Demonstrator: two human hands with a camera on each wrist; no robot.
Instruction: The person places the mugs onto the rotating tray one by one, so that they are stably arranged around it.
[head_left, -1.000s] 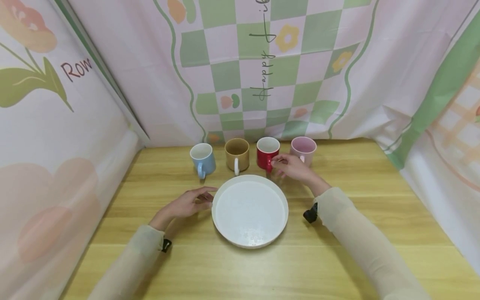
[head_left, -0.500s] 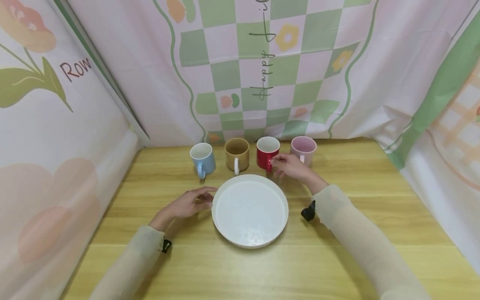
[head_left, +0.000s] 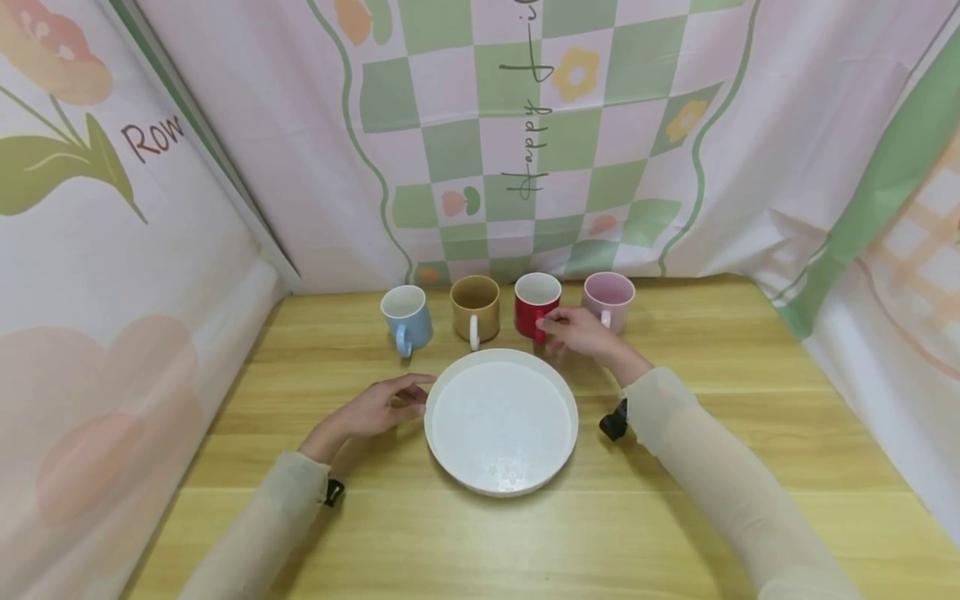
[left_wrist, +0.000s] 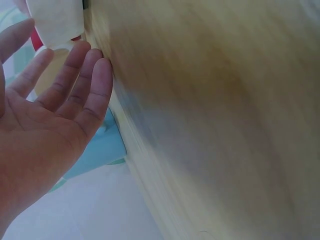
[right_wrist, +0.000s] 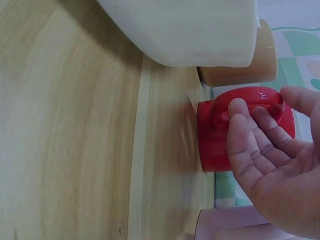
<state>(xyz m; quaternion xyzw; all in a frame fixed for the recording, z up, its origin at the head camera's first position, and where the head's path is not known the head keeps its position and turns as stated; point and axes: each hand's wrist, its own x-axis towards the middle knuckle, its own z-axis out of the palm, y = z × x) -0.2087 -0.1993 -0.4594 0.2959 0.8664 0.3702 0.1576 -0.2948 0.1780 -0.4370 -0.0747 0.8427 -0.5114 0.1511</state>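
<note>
In the head view, my right hand (head_left: pixel 581 332) is at the handle of a red mug (head_left: pixel 527 317) with a white inside. The right wrist view shows its fingers curled into the loop of the red handle (right_wrist: pixel 245 94), the thumb against the handle's upper end. The mug stands upright on the table. My left hand (head_left: pixel 372 407) is at the left rim of a round white tray (head_left: pixel 501 417), fingers relaxed and loosely bent. Whether its fingertips touch the rim, I cannot tell. In the left wrist view the left palm (left_wrist: pixel 45 125) holds nothing.
A light blue mug (head_left: pixel 408 321) and a tan mug (head_left: pixel 483 318) with a white handle stand left of the red one. A pink mug (head_left: pixel 617 310) stands close on its right, partly behind my right hand. A patterned curtain (head_left: pixel 517 167) hangs behind the wooden table (head_left: pixel 480 550).
My right hand and forearm have shifted slightly left, the fingers settling farther onto the red mug's handle. The left hand, the tray and the mugs stay where they were.
</note>
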